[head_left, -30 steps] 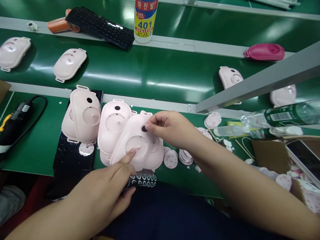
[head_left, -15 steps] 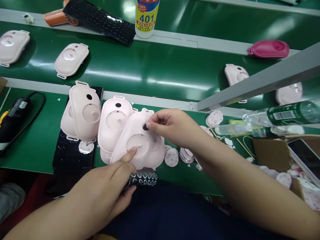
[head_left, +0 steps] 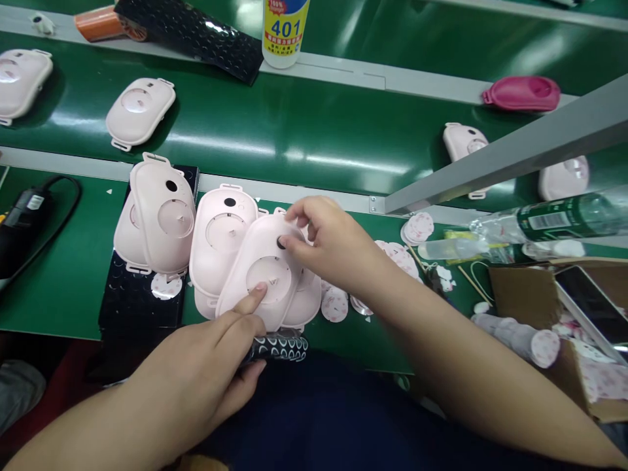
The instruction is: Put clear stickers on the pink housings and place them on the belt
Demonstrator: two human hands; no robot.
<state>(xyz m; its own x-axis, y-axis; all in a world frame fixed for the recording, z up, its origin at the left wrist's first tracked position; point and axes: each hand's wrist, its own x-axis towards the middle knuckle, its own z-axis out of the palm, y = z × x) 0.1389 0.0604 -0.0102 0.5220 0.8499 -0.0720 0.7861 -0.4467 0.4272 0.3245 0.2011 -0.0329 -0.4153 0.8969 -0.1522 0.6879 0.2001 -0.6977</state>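
A pale pink plastic cover (head_left: 258, 252) lies tilted on other such covers, with a round recess and a black dot near its top. My right hand (head_left: 326, 242) grips its upper end, thumb against the black dot and fingers curled at the edge. My left hand (head_left: 210, 353) is closed on a bent black sheet (head_left: 279, 347) with pale ring outlines, its index fingertip resting in the cover's recess. Beside it is another pink cover (head_left: 210, 248) with a black dot. Further left, two pink covers (head_left: 171, 226) overlap on a black sheet stack (head_left: 142, 304).
Round printed discs (head_left: 335, 305) lie right of the covers. Pink cases (head_left: 140, 111) sit on the green belt (head_left: 294, 131) behind. A glue bottle (head_left: 284, 33) stands on the far rail. A grey metal bar (head_left: 490, 157), plastic bottle (head_left: 564, 219), cardboard box (head_left: 523, 294) and phone (head_left: 591, 304) are on the right.
My right hand's fingers have spread from a pinch near the black dot, reaching toward the cover's top edge while the thumb stays by the dot. My left hand has barely moved. The view has shifted slightly.
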